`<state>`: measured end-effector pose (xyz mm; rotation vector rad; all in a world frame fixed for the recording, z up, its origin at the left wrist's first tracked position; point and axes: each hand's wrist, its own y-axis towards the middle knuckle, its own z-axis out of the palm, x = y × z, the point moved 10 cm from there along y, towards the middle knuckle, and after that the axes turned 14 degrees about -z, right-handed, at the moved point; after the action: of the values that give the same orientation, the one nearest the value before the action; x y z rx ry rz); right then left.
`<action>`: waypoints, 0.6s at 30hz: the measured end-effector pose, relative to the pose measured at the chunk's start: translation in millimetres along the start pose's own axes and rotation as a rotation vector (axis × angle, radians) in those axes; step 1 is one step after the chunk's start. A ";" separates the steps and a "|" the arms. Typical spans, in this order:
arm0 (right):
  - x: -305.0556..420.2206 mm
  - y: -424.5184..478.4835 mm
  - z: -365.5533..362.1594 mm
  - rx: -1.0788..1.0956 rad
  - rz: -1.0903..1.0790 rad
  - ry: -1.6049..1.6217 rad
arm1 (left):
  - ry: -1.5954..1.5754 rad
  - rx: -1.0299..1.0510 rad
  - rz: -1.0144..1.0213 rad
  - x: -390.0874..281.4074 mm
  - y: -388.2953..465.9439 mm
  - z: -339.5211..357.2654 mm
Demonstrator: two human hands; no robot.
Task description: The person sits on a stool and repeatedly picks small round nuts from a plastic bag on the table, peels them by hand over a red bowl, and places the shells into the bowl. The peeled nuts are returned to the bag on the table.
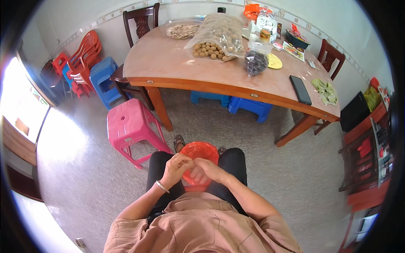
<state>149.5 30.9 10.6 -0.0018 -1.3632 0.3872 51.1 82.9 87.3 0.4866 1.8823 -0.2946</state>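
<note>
My left hand (175, 168), with a silver bangle on the wrist, is bent over a red plastic bucket (200, 150) between my knees. Its fingertips meet the thumb side of my right hand (209, 170) above the rim. The lower fingers of the right hand hang spread and blurred over the bucket. Whether something small is pinched where the hands meet is too small to tell. The red bucket seems lined with a thin red plastic bag, and my forearms hide part of it. Its contents cannot be made out.
Ahead stands a wooden table (164, 63) bearing a large clear bag of round brown longan-like fruits (208, 50), a bag of dark pieces (255, 62), a tub of pale shells (183, 31), a phone (300, 89) and a green cloth (325, 91). A pink stool (129, 121) is at left.
</note>
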 end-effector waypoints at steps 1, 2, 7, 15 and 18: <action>-1.7 0.1 6.4 0.024 -0.009 0.002 | -0.004 -0.003 -0.004 5.1 -5.6 -1.0; -5.3 1.1 11.7 0.048 -0.017 0.005 | -0.008 -0.006 -0.009 12.2 -10.0 -1.3; -30.1 -2.0 19.0 0.053 -0.051 0.064 | 0.077 0.004 0.138 13.1 -19.4 5.5; -26.5 -1.6 20.6 0.036 -0.124 -0.024 | 0.253 0.117 0.169 3.4 -25.3 13.7; -23.6 3.7 16.9 -0.013 -0.249 -0.066 | 0.219 0.047 0.214 3.3 -25.3 10.9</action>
<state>128.8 24.3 -9.0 0.1694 -1.4113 0.1699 47.4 56.5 79.6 0.7719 2.0166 -0.1473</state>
